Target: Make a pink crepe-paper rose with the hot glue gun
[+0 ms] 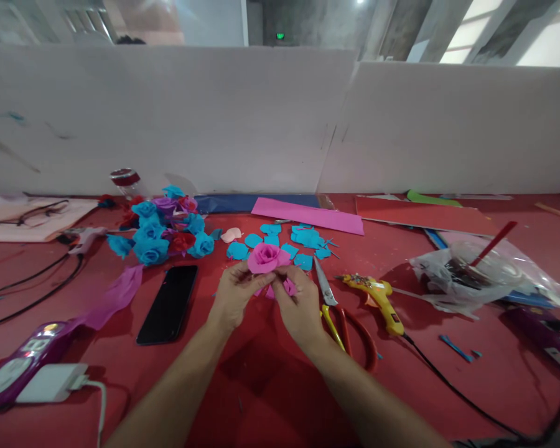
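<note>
A pink paper rose [266, 257] is held up over the red table [270, 386] between both hands. My left hand [233, 295] pinches the flower's base from the left with its fingers closed. My right hand [298, 305] closes on the base from the right, and loose pink petal pieces [287, 287] show by its fingers. Several cut blue petals [303, 239] lie just behind the rose. Scissors [333, 311] with red and yellow handles rest right beside my right hand.
A heap of finished blue, purple and red paper roses [161, 227] sits at left, a black phone [168, 303] before it. A yellow glue gun [378, 298] with its cord lies right. Pink and red sheets [308, 214], a bagged cup [476, 267] and a power strip [23, 364] surround.
</note>
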{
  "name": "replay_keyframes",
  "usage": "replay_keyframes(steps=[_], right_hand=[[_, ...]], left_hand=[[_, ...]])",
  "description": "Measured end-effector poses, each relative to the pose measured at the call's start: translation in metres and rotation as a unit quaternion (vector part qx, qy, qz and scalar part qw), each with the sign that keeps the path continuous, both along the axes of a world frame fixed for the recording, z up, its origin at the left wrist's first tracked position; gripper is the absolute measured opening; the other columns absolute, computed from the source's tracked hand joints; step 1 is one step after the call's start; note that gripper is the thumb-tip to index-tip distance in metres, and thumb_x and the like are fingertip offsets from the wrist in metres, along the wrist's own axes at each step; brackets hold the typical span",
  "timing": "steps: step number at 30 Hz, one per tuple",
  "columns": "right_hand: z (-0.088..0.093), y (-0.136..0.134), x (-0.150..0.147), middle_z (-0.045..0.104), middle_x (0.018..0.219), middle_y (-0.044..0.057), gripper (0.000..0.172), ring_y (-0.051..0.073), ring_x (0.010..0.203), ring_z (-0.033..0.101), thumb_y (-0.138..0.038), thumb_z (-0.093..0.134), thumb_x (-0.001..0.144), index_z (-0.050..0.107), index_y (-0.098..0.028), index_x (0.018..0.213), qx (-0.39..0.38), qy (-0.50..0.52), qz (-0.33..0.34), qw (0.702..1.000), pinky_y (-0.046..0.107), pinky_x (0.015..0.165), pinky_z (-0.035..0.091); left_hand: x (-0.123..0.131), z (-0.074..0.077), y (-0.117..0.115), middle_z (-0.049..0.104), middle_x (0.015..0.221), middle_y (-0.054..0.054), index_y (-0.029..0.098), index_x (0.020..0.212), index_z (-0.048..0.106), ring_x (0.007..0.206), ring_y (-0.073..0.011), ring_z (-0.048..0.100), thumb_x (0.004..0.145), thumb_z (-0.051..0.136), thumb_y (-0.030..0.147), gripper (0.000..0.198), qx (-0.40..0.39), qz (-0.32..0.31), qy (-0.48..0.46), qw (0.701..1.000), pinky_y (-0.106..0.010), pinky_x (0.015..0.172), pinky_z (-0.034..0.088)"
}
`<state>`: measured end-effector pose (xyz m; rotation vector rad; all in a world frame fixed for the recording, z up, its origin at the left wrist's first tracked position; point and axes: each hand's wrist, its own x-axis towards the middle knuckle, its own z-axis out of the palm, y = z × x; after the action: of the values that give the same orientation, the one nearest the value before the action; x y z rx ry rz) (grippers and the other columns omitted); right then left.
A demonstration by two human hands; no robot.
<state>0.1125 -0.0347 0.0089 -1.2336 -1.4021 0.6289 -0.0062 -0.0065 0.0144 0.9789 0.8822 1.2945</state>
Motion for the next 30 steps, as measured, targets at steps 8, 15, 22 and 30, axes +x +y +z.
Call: replay_keyframes(steps=[8, 15, 22, 30], right_hand=[[0.003, -0.001, 0.002, 0.066, 0.091, 0.003, 0.016, 0.018, 0.086, 0.056, -0.016, 0.050, 0.085, 0.064, -0.023, 0.088, 0.073, -0.017, -0.020, 0.997, 0.031, 0.078, 0.042], [0.006, 0.000, 0.007, 0.062, 0.075, 0.001, 0.010, 0.016, 0.070, 0.054, -0.019, 0.052, 0.082, 0.062, -0.021, 0.080, 0.069, -0.009, -0.088, 0.994, 0.027, 0.065, 0.041], [0.005, 0.008, 0.007, 0.063, 0.079, 0.001, 0.013, 0.015, 0.075, 0.057, -0.029, 0.053, 0.083, 0.061, -0.019, 0.082, -0.026, 0.163, 0.005, 0.986, 0.027, 0.073, 0.046], [0.000, 0.016, 0.009, 0.057, 0.069, -0.003, 0.011, 0.011, 0.066, 0.053, -0.030, 0.064, 0.075, 0.060, -0.019, 0.076, -0.059, 0.287, 0.040, 0.955, 0.026, 0.070, 0.045]], left_hand=[[-0.009, -0.002, 0.003, 0.069, 0.075, -0.003, 0.018, 0.077, 0.072, 0.068, -0.0160, 0.061, 0.055, 0.079, 0.020, 0.023, 0.037, -0.031, 0.017, 0.999, -0.027, 0.064, 0.048], [-0.018, -0.003, 0.015, 0.065, 0.069, -0.003, 0.013, 0.076, 0.069, 0.053, -0.0093, 0.054, 0.062, 0.074, 0.025, 0.019, -0.022, 0.076, 0.045, 0.996, -0.022, 0.053, 0.042], [-0.020, 0.000, 0.013, 0.038, 0.045, 0.006, 0.016, 0.057, 0.054, 0.040, -0.0053, 0.027, 0.074, 0.064, 0.040, 0.031, -0.016, 0.075, 0.081, 0.994, -0.020, 0.040, 0.017], [-0.011, -0.002, 0.008, 0.067, 0.086, -0.003, 0.020, 0.085, 0.072, 0.072, -0.0116, 0.056, 0.064, 0.070, 0.021, 0.021, 0.018, 0.029, 0.123, 0.992, -0.021, 0.064, 0.041]])
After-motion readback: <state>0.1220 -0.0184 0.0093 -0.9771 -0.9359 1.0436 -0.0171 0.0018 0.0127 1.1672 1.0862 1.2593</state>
